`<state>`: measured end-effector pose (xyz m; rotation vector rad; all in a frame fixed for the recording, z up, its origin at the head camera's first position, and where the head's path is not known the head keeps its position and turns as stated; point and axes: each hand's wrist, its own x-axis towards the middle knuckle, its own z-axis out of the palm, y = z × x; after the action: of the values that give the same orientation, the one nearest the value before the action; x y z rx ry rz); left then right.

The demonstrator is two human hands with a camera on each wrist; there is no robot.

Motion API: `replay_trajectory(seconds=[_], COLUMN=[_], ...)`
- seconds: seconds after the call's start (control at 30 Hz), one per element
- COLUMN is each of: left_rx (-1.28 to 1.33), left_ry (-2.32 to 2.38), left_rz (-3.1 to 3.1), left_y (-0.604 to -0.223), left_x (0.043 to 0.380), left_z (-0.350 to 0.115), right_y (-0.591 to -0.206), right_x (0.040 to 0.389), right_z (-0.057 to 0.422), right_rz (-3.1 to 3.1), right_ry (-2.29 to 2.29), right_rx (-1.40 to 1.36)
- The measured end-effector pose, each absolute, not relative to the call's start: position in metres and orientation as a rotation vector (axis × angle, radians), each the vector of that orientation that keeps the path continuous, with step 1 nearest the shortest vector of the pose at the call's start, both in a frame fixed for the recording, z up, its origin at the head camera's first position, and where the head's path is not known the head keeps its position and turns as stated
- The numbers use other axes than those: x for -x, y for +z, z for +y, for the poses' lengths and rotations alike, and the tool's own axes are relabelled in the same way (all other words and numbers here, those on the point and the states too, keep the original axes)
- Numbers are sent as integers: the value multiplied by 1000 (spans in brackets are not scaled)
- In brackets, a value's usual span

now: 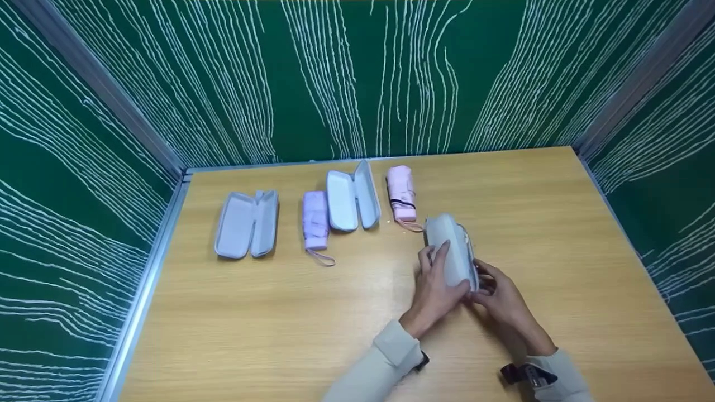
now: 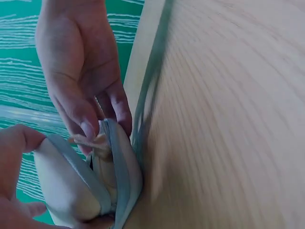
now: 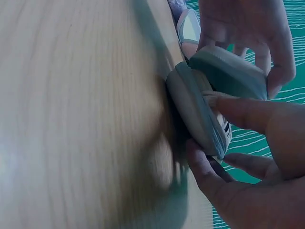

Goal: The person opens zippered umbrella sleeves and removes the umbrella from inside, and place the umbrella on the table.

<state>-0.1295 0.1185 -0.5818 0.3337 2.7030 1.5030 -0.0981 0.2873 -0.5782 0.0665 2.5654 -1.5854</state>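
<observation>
A light grey zip case [image 1: 449, 251] is held partly open between both hands at the right of the table. My left hand [image 1: 438, 287] grips its lid, thumb at the near end and fingers over the top. At the opening on the other side, my right hand [image 1: 503, 296] pinches the lower half, fingers under its edge. The right thumb [image 3: 228, 107] presses at a beige folded thing [image 2: 102, 160] with a strap, which lies inside the case. Most of that thing is hidden by the lid.
Two open grey cases, one at the left [image 1: 237, 226] and one at the back middle [image 1: 342, 201], lie on the wooden table [image 1: 268, 324]. A purple folded umbrella [image 1: 316, 218] and a pink one [image 1: 401, 190] lie near them. Green walls [image 1: 497, 50] with white lines surround the table.
</observation>
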Motion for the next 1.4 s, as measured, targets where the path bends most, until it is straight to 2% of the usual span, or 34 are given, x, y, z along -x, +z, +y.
replay_trajectory(seconds=[0.27, 0.7, 1.07, 1.4], left_rx=[-400, -508, -384, -282], left_ry=[1653, 1612, 1765, 1865], left_rz=[2741, 2590, 2535, 2568], left_y=[-589, -584, -589, -593], left_x=[130, 128, 122, 115], left_z=[109, 92, 83, 78], right_y=[-582, -581, -584, -577], right_x=[98, 100, 99, 100], right_z=[287, 283, 282, 263], right_rz=[2643, 2667, 2709, 2937], right_ry=[-1572, -1522, -1535, -1314], right_rx=[-107, -186, -163, -147])
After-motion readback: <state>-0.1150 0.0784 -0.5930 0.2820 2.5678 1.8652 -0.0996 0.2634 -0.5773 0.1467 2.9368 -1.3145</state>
